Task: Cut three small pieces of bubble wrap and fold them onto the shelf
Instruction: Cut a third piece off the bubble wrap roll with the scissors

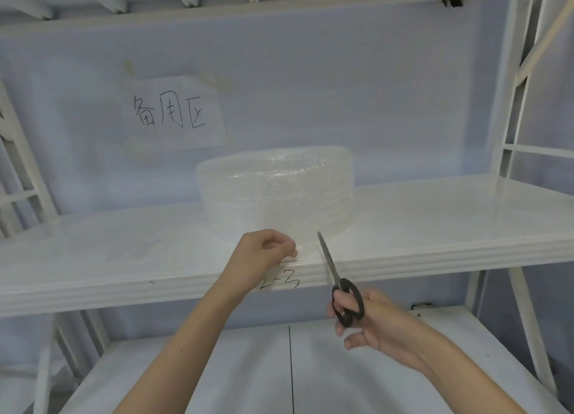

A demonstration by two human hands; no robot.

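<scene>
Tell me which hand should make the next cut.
Right. The right hand already holds the scissors, blades pointing at the bubble wrap; the left hand pinches the loose sheet at the shelf edge.

A pale blue wall [341,87] backs the white metal racking [512,128]. A handwritten paper sign [174,112] is taped to it. A lower white board [217,376] lies below, in soft, even light.

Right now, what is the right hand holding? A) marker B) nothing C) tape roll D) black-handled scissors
D: the right hand has its fingers through the black handles of the scissors, with the blades pointing up toward the bubble wrap roll on the shelf.
</scene>
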